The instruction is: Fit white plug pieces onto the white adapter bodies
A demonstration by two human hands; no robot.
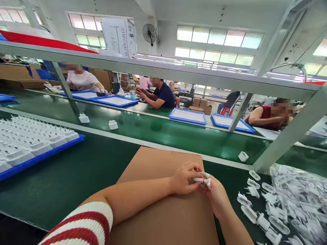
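Both hands meet above a brown cardboard sheet (163,161). My left hand (184,179) is closed, its fingertips pinching at a small white plastic part (198,179). From the other side, my right hand (215,190) closes on the same part. Fingers cover most of it, so its exact shape is hidden; some of the white at the fingertips may be finger wraps. To the right of my right hand lie loose white oval plug pieces with prongs (249,213), beside a clear plastic bag (301,194) heaped with similar pieces.
A blue tray (71,142) full of white plug adapters sits at left. White adapters (112,125) stand on the green conveyor belt (158,131). A metal shelf frame (245,112) crosses ahead. Across the belt are blue-rimmed trays (187,116) and several people at work.
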